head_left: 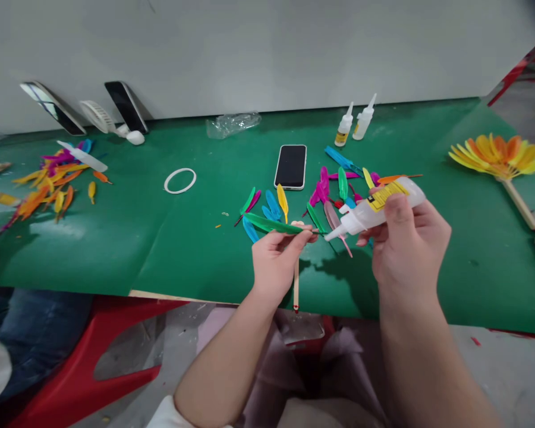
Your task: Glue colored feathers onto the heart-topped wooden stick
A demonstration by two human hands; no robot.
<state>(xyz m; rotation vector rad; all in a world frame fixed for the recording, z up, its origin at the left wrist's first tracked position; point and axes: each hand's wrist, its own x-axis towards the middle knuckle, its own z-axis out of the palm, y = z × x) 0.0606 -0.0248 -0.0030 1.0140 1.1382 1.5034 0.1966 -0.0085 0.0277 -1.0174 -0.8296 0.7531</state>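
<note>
Pinched in my left hand (277, 257) is a long green feather (267, 223), its quill end pointing right. My right hand (408, 246) grips a white glue bottle (370, 208) with a yellow label, tilted so its nozzle tip is at the quill; whether they touch I cannot tell. A wooden stick (296, 285) lies under my left hand, its top end partly hidden. Around it lie an orange-yellow feather (282, 203), blue feathers (273, 205) and a pink feather (332, 217). More magenta feathers (322, 187) lie behind the bottle.
A phone (291, 166) lies on the green table (196, 249). Two glue bottles (344, 126) stand at the back. A white ring (180, 181) and a feather pile (49, 184) are leftward. On the right is a yellow-orange feather fan (503, 156). A person's leg (40, 333) shows lower left.
</note>
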